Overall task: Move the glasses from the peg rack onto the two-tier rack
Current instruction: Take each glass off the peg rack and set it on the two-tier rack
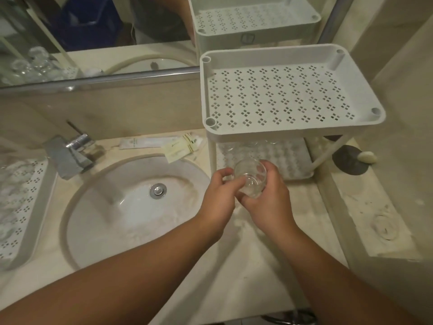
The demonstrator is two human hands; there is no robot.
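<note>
Both hands cradle small clear glass tumbler [250, 181] at front edge of white perforated plastic two-tier rack [290, 90]. Right hand [267, 200] wraps base; left hand [219, 195] pinches side. Mouth tilts toward lower tier, just beyond fingertips.

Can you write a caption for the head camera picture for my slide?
Both hands, left and right, hold a clear glass before the white two-tier rack.
</note>
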